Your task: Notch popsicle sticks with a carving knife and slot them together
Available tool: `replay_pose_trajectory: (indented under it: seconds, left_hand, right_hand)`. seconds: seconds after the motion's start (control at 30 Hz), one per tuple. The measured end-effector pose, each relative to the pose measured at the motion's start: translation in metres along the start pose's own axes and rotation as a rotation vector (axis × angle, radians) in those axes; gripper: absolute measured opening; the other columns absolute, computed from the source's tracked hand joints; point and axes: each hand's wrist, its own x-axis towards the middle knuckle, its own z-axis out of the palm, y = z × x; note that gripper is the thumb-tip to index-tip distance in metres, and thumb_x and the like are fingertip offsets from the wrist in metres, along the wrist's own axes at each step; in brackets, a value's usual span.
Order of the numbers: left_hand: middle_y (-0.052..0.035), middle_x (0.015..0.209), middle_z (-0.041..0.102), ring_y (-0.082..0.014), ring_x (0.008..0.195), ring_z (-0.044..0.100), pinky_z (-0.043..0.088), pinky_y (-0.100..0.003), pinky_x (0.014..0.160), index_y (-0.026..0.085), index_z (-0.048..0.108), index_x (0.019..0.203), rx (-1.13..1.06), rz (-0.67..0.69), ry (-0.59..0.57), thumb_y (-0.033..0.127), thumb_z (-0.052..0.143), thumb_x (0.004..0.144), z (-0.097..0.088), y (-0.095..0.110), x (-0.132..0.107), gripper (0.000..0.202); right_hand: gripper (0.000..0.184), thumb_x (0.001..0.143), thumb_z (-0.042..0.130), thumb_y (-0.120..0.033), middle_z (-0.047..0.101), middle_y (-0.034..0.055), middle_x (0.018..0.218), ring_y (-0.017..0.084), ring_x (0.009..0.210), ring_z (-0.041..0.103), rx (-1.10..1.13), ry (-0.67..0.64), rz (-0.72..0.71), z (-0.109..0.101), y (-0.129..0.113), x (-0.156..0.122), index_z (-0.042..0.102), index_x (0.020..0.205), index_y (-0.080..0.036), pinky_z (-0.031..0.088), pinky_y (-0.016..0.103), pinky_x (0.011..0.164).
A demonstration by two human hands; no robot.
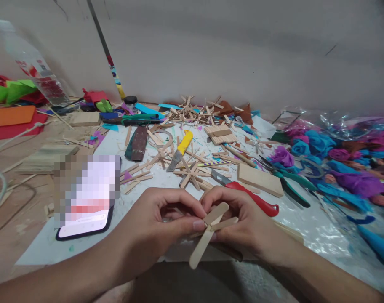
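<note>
Between my two hands, just over the near table edge, is a small cluster of crossed popsicle sticks (201, 250) with rounded ends. My left hand (166, 223) pinches it near the centre with thumb and fingertips. From the other side my right hand (239, 214) grips it too, its fingers partly hidden behind the sticks. Right beyond my hands lies a red-handled knife (253, 197). Farther off, a star of crossed sticks (190, 173) rests beside a yellow utility knife (182, 148).
A lit phone (87, 198) lies left. Pliers with green handles (294, 185) and a wood block (260, 179) sit right, near crepe paper flowers (318, 143). A heap of sticks (192, 110) is at the back by the wall. A plastic bottle (37, 67) stands back left.
</note>
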Motion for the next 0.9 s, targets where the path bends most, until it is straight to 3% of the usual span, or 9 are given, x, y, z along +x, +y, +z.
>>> replay_pose_trajectory:
  seconds: [0.23,0.47,0.67,0.9]
  left_hand:
    - [-0.0009,0.085,0.081,-0.0164,0.081,0.071,0.052,-0.022,0.072,0.023,0.085,0.084,0.003,0.010,-0.029,0.024,0.086,0.083,-0.001,0.001,0.001,0.003]
    - [-0.0004,0.081,0.076,-0.0152,0.074,0.066,0.049,-0.022,0.066,0.021,0.083,0.084,0.062,0.062,0.031,0.027,0.085,0.084,-0.006,0.007,0.000,0.007]
    - [0.0011,0.084,0.075,-0.0153,0.077,0.065,0.049,-0.023,0.069,0.022,0.081,0.087,0.113,0.168,0.217,0.026,0.085,0.086,-0.014,0.009,0.003,0.005]
    - [0.0049,0.087,0.068,-0.0118,0.081,0.058,0.047,-0.020,0.076,0.027,0.078,0.093,-0.056,0.323,0.444,0.027,0.083,0.094,-0.025,0.013,0.000,0.005]
  right_hand:
    - [0.035,0.070,0.099,-0.004,0.076,-0.0066,0.081,0.005,0.067,0.066,0.000,-0.021,-0.004,0.000,-0.002,-0.002,0.080,0.092,-0.023,0.050,0.013,0.060]
    - [0.030,0.073,0.100,-0.013,0.080,-0.0015,0.093,0.013,0.080,0.076,-0.005,-0.016,-0.040,-0.007,0.002,-0.001,0.080,0.092,-0.023,0.060,0.022,0.072]
    - [0.029,0.073,0.102,-0.021,0.078,-0.0001,0.085,0.014,0.074,0.074,-0.021,0.062,-0.067,-0.011,0.002,-0.001,0.078,0.089,-0.022,0.060,0.026,0.069]
    - [0.027,0.075,0.101,-0.026,0.079,-0.0005,0.084,0.014,0.075,0.071,-0.061,0.305,-0.199,-0.016,-0.014,-0.003,0.078,0.089,-0.026,0.056,0.023,0.069]
